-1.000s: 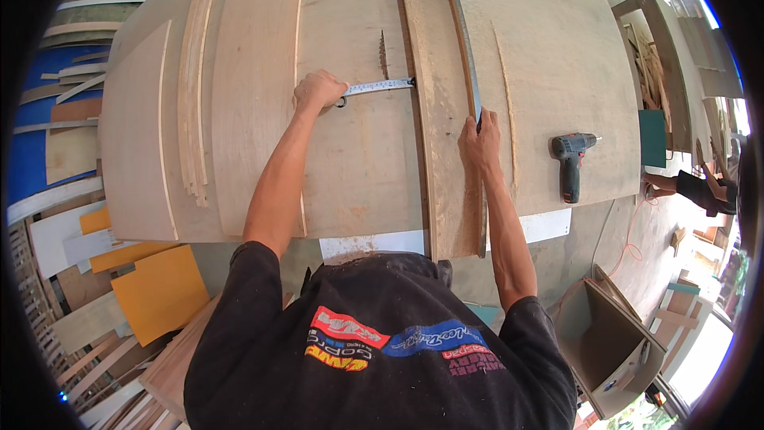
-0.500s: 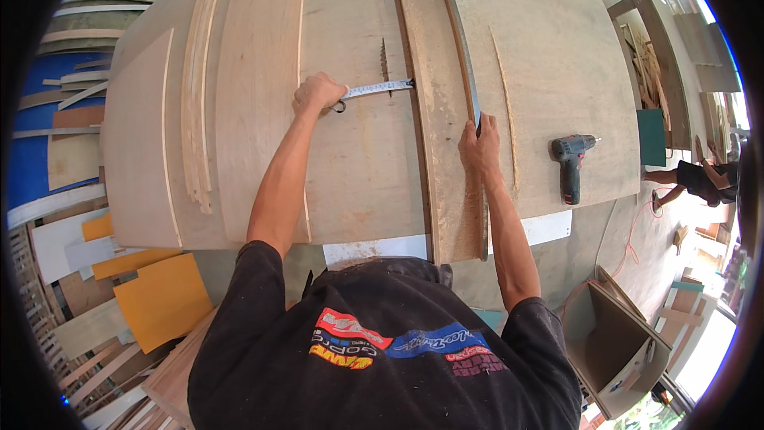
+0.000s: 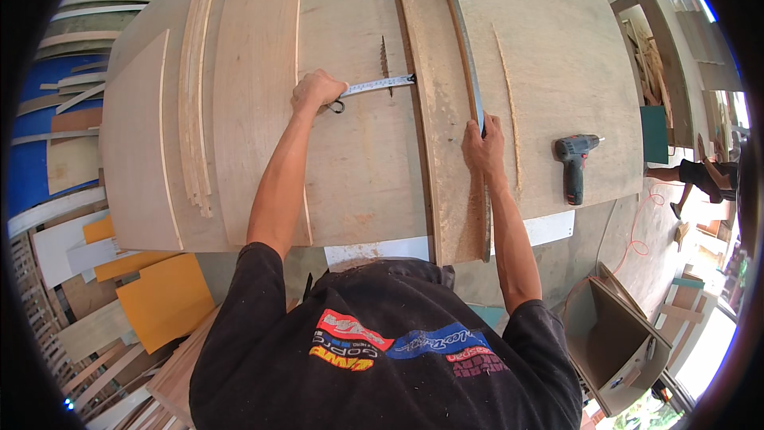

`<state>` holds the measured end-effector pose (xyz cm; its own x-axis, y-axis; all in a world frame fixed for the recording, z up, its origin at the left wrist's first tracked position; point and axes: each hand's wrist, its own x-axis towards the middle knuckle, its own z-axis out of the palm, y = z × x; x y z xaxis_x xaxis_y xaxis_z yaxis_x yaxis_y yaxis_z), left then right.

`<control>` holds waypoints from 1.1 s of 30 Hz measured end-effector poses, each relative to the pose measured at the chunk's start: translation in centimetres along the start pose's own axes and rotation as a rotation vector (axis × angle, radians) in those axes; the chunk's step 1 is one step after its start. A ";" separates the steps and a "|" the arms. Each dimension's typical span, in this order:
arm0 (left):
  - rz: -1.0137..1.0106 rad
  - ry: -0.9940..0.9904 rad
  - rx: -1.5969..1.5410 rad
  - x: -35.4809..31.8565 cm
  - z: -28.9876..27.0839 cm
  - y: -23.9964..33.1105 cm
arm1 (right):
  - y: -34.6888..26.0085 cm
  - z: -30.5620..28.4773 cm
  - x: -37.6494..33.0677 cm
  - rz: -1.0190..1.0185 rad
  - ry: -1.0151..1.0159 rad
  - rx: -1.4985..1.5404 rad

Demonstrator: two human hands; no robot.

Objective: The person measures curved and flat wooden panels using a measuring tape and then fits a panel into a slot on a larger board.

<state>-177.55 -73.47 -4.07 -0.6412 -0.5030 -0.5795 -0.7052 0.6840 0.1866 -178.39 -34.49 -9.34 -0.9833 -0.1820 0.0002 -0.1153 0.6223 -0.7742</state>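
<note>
My left hand is closed around a tape measure, whose case is mostly hidden in the palm. Its white blade stretches rightward, with the tip at the left edge of a long wooden fence board. Under the tape, a toothed saw blade shows edge-on in a slot of the plywood tabletop. My right hand grips the metal-edged rail along the fence's right side; its fingertips are partly hidden.
A cordless drill lies on the tabletop to the right. Long wood strips and a plywood panel lie on the left. Yellow offcuts are stacked beyond the lower left edge. Another person's leg shows far right.
My hands, the tape and the fence stay almost in place. The whole view has shifted very slightly. At the far right, the other person's legs have moved.
</note>
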 end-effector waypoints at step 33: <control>-0.018 -0.051 -0.028 0.5 -0.6 0.3 | 2.1 -2.9 2.6 0.136 -0.391 0.119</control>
<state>-178.24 -73.79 -3.83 -0.6129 -0.4867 -0.6225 -0.7247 0.6601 0.1974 -181.59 -31.39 -9.13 -0.8582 -0.3941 -0.3289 0.0509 0.5723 -0.8185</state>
